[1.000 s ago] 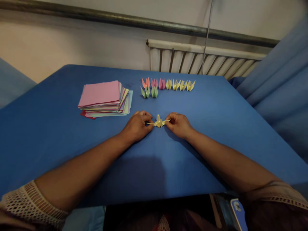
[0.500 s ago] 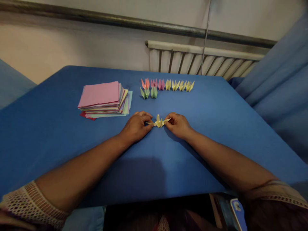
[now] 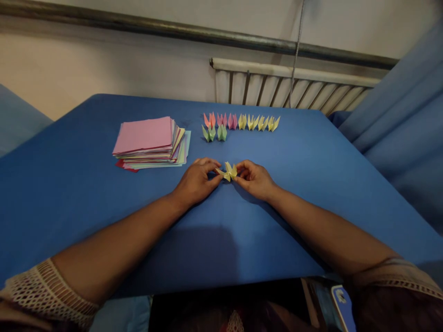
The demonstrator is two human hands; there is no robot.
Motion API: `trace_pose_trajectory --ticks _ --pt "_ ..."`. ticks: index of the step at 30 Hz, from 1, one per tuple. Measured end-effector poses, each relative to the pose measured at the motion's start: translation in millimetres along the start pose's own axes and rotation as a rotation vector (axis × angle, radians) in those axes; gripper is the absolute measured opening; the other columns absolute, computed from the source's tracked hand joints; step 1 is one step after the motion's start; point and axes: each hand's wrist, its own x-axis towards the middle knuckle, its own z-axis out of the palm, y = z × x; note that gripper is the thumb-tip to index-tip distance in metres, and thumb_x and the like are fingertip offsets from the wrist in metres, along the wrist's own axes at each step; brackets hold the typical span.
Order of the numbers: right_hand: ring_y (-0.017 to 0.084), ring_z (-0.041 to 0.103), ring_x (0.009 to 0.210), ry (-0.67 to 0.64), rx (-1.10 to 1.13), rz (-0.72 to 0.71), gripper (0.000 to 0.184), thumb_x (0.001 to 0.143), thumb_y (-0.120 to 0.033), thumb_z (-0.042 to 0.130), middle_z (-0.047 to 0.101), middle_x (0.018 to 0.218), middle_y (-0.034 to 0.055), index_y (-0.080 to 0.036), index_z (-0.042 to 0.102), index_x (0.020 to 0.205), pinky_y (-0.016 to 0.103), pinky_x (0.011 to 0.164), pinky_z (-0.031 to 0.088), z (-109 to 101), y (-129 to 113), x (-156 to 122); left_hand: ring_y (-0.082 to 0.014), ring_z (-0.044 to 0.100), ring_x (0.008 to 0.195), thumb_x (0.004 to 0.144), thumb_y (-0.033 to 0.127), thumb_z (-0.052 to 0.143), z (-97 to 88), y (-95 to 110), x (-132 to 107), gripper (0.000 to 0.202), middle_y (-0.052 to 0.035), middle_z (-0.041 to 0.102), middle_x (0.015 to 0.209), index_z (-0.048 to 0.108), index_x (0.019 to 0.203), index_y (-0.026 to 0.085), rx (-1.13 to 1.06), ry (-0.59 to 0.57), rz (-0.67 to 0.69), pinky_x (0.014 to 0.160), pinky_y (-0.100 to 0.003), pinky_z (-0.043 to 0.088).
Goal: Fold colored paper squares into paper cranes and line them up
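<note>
A small yellow folded paper figure (image 3: pixel 228 171) rests on the blue table (image 3: pixel 311 184) between my two hands. My left hand (image 3: pixel 197 180) pinches its left tip with closed fingers. My right hand (image 3: pixel 255 178) pinches its right side, fingers curled. Behind them stand finished folded figures: a row of pink ones (image 3: pixel 221 120) and yellow ones (image 3: pixel 259 122), with two green ones (image 3: pixel 214 133) in front.
A stack of coloured paper sheets (image 3: pixel 148 140), pink on top, lies at the left back of the table. A radiator (image 3: pixel 294 90) stands against the wall behind. Blue cloth (image 3: pixel 401 120) hangs at the right. A phone-like object (image 3: pixel 341 306) sits below the table's near edge.
The yellow figure's outstretched tips have been brought together; my hands have moved closer to each other and the figure now looks more compact.
</note>
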Motion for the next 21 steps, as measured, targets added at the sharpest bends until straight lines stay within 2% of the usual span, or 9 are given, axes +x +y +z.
trace_pose_trajectory --ticks 3,10,13,17,21 --pt "0.011 0.059 0.066 -0.016 0.055 -0.018 0.023 0.074 -0.027 0.067 0.066 0.089 0.0004 -0.021 0.058 0.094 0.025 0.062 0.048 0 0 0 -0.0204 0.061 0.097 0.079 0.024 0.061 -2.0 2 -1 0.007 -0.0046 0.067 0.103 0.066 0.079 0.019 0.016 0.036 0.027 0.091 -0.037 0.044" --pt "0.011 0.057 0.060 -0.037 0.077 -0.014 0.021 0.074 -0.024 0.066 0.064 0.075 -0.0025 -0.021 0.059 0.094 0.024 0.058 0.045 -1 -3 0 -0.0219 0.059 0.099 0.080 0.026 0.061 -3.7 6 -2 0.008 -0.0051 0.066 0.106 0.066 0.081 0.020 0.043 0.041 0.066 0.091 -0.040 0.044" --pt "0.011 0.058 0.063 -0.054 0.085 -0.025 0.018 0.075 -0.022 0.065 0.065 0.079 -0.0013 -0.020 0.060 0.092 0.024 0.059 0.046 -1 -2 0 -0.0219 0.060 0.099 0.079 0.027 0.062 -3.2 7 -1 0.008 -0.0050 0.067 0.104 0.066 0.080 0.020 0.017 0.027 0.045 0.091 -0.040 0.045" --pt "0.010 0.057 0.063 -0.031 0.091 -0.004 0.023 0.072 -0.018 0.064 0.065 0.087 0.0002 -0.020 0.059 0.095 0.024 0.061 0.047 0 1 0 -0.0206 0.062 0.095 0.077 0.024 0.062 -5.2 12 1 0.007 -0.0046 0.068 0.100 0.065 0.081 0.020 -0.079 0.012 0.008 0.091 -0.039 0.045" --pt "0.009 0.057 0.062 -0.045 0.118 -0.004 0.024 0.072 -0.015 0.061 0.064 0.085 0.0001 -0.020 0.059 0.095 0.024 0.060 0.047 0 1 0 -0.0211 0.062 0.097 0.075 0.023 0.061 -8.8 15 1 0.007 -0.0046 0.068 0.102 0.063 0.081 0.020 -0.104 0.036 -0.035 0.093 -0.039 0.045"
